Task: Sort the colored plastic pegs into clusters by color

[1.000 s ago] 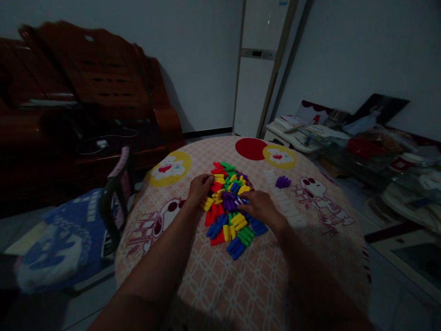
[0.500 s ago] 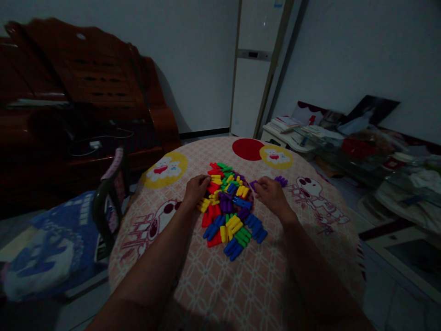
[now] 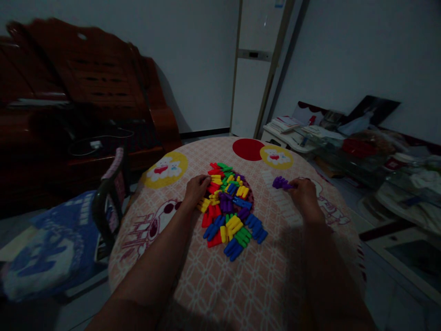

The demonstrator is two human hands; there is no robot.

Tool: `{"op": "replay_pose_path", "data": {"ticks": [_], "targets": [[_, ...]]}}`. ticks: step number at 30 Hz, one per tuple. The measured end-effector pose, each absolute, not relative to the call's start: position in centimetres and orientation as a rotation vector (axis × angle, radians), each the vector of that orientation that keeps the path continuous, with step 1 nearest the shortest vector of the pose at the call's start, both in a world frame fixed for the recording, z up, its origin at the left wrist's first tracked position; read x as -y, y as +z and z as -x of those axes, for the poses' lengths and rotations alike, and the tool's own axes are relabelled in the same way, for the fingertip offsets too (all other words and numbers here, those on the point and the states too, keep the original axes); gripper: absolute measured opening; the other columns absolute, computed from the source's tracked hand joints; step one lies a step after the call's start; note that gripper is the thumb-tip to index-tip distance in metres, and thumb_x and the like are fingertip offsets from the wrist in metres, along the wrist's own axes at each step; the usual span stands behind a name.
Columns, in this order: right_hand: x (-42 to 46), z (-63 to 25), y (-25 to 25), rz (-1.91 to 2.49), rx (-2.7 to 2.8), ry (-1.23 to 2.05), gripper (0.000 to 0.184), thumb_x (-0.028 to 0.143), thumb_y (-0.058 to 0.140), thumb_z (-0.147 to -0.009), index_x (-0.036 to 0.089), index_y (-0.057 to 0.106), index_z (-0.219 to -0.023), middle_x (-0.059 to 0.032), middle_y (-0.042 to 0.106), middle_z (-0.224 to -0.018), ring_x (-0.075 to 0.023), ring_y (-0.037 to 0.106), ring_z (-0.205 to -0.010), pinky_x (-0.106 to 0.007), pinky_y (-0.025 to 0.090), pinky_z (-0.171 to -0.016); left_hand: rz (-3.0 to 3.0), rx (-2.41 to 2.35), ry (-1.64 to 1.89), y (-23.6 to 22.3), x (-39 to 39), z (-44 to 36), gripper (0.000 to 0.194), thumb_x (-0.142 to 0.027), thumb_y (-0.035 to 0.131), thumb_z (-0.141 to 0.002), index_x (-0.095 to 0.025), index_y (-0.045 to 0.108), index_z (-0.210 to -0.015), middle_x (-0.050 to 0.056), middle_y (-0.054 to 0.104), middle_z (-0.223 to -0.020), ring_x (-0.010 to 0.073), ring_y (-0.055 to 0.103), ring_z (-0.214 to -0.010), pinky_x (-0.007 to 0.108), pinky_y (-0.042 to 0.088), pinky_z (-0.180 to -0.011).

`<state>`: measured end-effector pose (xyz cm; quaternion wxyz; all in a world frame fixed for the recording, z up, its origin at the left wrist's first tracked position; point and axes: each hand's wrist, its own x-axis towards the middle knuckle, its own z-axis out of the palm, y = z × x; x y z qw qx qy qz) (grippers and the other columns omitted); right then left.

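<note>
Patterned tablecloth (image 3: 213, 289), right hand (image 3: 305, 192) with fingers tight on purple piece (image 3: 288, 186), left hand (image 3: 195, 189) curled at pile (image 3: 226, 202), grip unclear.

The right hand (image 3: 305, 195) has left the right edge of the mixed-colour pile of small plastic pieces (image 3: 214, 212) and moved well out to the right over the tabletop (image 3: 206, 287); a purple plastic piece (image 3: 290, 185), a moment ago held just beside the pile, is now at the small purple plastic cluster (image 3: 278, 182), pinched in the fingertips; the blue plastic pieces (image 3: 257, 227) on the pile's right side, partly covered by that hand at first, now show uncovered.
</note>
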<state>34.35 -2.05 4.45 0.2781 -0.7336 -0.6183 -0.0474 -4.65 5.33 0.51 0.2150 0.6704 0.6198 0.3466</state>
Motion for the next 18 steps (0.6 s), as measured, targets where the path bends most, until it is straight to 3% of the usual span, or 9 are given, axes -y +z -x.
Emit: {"op": "replay_pose_path", "data": {"ticks": [14,18], "targets": [[1.2,-34.5,2.5,1.873,1.684,-0.141,0.029,0.016,0.056,-0.072,0.016,0.079,-0.088,-0.0128,0.079,-0.093,-0.0272,0.071,-0.088,-0.037,0.052,-0.087,-1.854,-1.71,0.962,0.5,-5.4,4.6,0.044,-0.04,0.048,-0.09,-0.017,0.077,-0.113,0.01,0.078,-0.109,0.0236,0.069,-0.096,0.032,0.051,-0.088],[1.3,-34.3,2.7,1.88,1.616,-0.163,0.034,0.015,0.054,-0.072,0.012,0.078,-0.095,-0.0163,0.077,-0.095,-0.0276,0.071,-0.087,-0.038,0.052,-0.085,-1.869,-1.692,0.976,0.6,-5.2,4.6,0.043,-0.04,0.049,-0.091,-0.017,0.078,-0.112,0.01,0.078,-0.111,0.0244,0.069,-0.1,0.033,0.051,-0.091]]}}
